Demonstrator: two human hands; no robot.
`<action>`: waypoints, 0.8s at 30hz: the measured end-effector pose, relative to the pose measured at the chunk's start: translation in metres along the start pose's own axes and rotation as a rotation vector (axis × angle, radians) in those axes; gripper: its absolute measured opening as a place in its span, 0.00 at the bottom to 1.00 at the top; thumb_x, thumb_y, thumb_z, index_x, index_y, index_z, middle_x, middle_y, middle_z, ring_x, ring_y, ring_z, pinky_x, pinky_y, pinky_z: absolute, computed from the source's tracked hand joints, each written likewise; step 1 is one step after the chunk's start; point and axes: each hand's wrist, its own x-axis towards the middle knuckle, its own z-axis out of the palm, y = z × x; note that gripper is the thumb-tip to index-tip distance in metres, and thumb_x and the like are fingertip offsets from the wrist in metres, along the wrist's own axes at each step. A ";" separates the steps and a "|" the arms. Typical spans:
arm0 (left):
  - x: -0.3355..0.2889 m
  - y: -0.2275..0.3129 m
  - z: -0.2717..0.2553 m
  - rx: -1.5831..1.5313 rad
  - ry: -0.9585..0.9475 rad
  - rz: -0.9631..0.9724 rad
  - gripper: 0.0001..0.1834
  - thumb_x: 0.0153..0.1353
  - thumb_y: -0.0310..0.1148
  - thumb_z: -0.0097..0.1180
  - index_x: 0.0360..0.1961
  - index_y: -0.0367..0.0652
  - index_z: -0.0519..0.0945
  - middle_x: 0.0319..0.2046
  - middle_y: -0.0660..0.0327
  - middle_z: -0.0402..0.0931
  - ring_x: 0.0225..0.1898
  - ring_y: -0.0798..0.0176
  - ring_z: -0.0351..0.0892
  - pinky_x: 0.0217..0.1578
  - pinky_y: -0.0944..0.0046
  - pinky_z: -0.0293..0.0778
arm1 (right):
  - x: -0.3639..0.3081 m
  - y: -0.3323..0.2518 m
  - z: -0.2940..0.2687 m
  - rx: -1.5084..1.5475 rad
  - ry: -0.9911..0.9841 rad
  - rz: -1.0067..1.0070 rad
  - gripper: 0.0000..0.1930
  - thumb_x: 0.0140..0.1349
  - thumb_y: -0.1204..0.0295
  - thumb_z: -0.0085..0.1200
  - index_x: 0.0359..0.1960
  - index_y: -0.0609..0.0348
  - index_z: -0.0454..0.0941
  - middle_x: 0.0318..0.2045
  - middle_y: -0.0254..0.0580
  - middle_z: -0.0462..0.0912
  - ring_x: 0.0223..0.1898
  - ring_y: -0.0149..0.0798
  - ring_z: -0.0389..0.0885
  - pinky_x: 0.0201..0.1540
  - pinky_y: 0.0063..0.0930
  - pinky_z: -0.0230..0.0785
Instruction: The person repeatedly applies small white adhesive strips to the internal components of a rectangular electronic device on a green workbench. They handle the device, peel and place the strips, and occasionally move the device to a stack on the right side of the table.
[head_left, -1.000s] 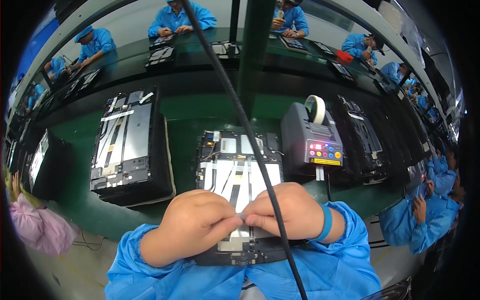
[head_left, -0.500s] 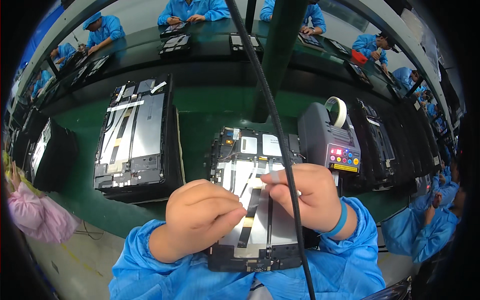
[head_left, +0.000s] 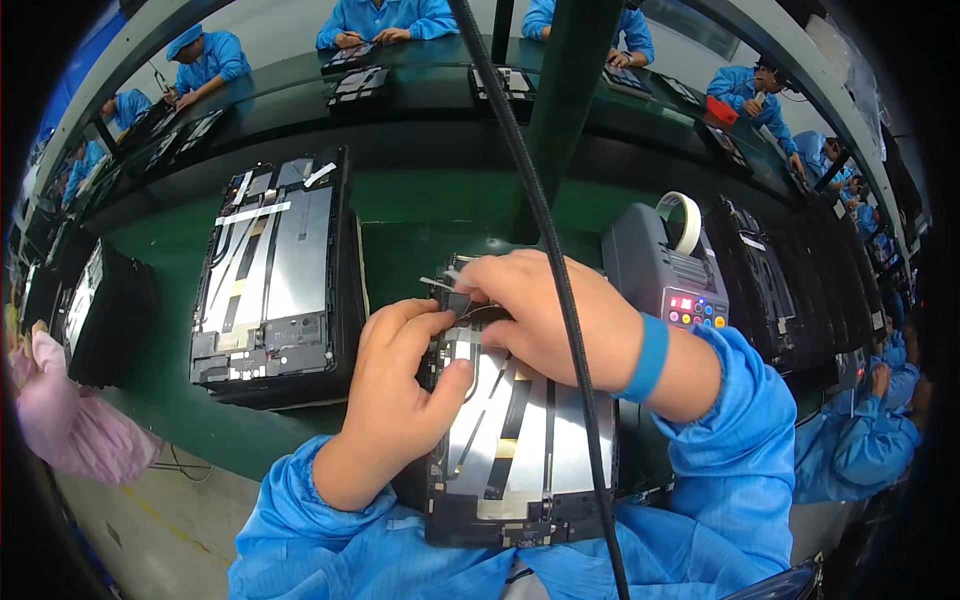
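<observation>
An opened tablet (head_left: 520, 450) lies before me with its silver inner plate and black flat cables showing. My left hand (head_left: 395, 385) rests on its upper left edge, thumb and fingers apart. Over the tablet's top left corner, my right hand (head_left: 545, 310) pinches a short whitish strip of tape (head_left: 458, 278) at its fingertips. A thin wire runs between the two hands. The right hand hides most of the tablet's top part, and its fingertips partly cover the strip.
A stack of opened tablets (head_left: 265, 280) stands on the left. To the right are a grey tape dispenser (head_left: 640, 265) with a tape roll (head_left: 682, 225) and more stacked tablets (head_left: 760, 265). A black braided cable (head_left: 545, 215) hangs across the view. Co-workers sit beyond and beside me.
Both hands have moved up from the tablet's middle to its top left corner, the right hand carrying the tape strip leftward. My left hand has opened from a pinch and touches the edge.
</observation>
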 end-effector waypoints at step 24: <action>0.001 -0.044 0.021 -0.295 -0.145 0.017 0.26 0.51 0.39 0.55 0.53 0.46 0.75 0.60 0.42 0.58 0.65 0.31 0.51 0.63 0.39 0.50 | 0.019 0.036 -0.014 0.068 -0.097 0.001 0.05 0.53 0.76 0.60 0.31 0.58 0.77 0.29 0.38 0.77 0.34 0.39 0.77 0.35 0.30 0.69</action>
